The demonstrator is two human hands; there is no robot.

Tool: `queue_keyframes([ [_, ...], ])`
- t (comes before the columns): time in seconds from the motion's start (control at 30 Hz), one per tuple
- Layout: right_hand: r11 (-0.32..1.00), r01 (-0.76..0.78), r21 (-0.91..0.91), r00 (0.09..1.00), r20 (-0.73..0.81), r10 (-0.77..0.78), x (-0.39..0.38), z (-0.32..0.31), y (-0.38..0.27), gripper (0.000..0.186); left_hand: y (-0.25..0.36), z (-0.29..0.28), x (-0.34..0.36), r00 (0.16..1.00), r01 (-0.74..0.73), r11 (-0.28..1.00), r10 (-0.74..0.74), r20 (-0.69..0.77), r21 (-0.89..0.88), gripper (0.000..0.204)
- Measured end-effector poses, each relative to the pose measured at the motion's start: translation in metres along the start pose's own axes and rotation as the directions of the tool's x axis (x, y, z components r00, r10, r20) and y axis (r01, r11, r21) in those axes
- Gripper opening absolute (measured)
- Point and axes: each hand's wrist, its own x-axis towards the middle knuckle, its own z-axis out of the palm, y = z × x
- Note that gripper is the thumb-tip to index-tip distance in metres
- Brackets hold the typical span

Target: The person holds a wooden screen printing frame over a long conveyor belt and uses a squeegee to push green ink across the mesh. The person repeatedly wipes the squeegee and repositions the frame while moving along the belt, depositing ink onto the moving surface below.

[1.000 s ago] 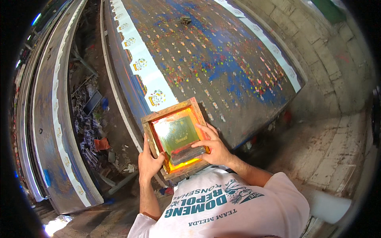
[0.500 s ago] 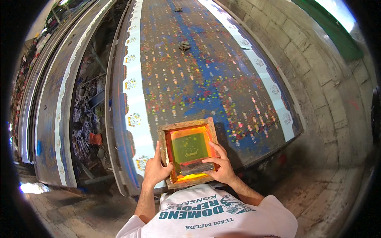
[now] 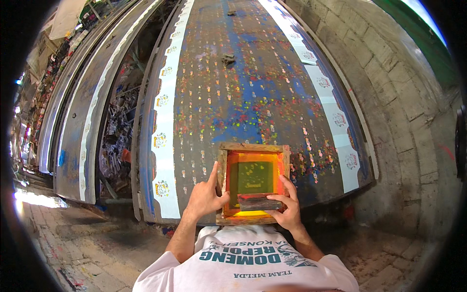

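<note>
A wooden-framed printing screen (image 3: 253, 147) is in front of me at the table's near edge, with orange and yellow borders round a green mesh panel (image 3: 255, 177). My left hand (image 3: 206, 198) grips the frame's left rail, forefinger stretched along the outside and thumb over the inner edge. Inside the frame, across the lower part of the mesh, is a dark squeegee (image 3: 255, 202) with a reddish top edge. Its right end is pinched by my right hand (image 3: 289, 207), fingers above and thumb below. Yellow ink (image 3: 245, 213) shows beneath the squeegee.
A long table (image 3: 204, 117), speckled with paint, runs away from me. White fabric strips with printed motifs lie along its left (image 3: 165, 146) and right (image 3: 344, 146) sides. Another long table (image 3: 78, 155) stands left, past a cluttered gap. A block wall (image 3: 389, 97) is at right.
The screen has moved right, away from the left white strip, and sits straighter. Both hands have moved with it, keeping their holds. The view has turned slightly.
</note>
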Motion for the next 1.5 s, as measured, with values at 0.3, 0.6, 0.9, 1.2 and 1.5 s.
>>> queue_keyframes([
  [0.3, 0.991, -0.085, -0.107, 0.996, 0.027, 0.088, 0.015, 0.006, -0.02, 0.044, -0.035, 0.013, 0.021, 0.999, -0.017, 0.991, 0.022, 0.034, -0.135, 0.118],
  [0.6, 0.988, -0.091, -0.124, 0.993, 0.059, 0.099, 0.032, -0.013, -0.015, 0.041, -0.025, 0.023, 0.043, 0.996, 0.031, 0.986, -0.016, 0.092, -0.163, 0.118],
  [0.9, 0.979, -0.085, -0.186, 0.995, 0.043, 0.095, 0.011, -0.114, 0.019, 0.041, 0.06, 0.09, 0.065, 0.998, -0.012, 0.985, 0.022, 0.057, -0.174, 0.115],
  [1.2, 0.992, -0.086, -0.097, 0.996, 0.015, 0.088, -0.057, -0.319, 0.095, 0.044, 0.242, 0.226, 0.063, 1.0, -0.016, 0.993, 0.018, 0.018, -0.114, 0.115],
  [1.5, 0.991, 0.002, -0.131, 1.0, -0.006, -0.002, -0.083, -0.423, 0.142, 0.044, 0.352, 0.282, 0.076, 1.0, -0.024, 1.0, 0.024, 0.007, 0.001, 0.113],
])
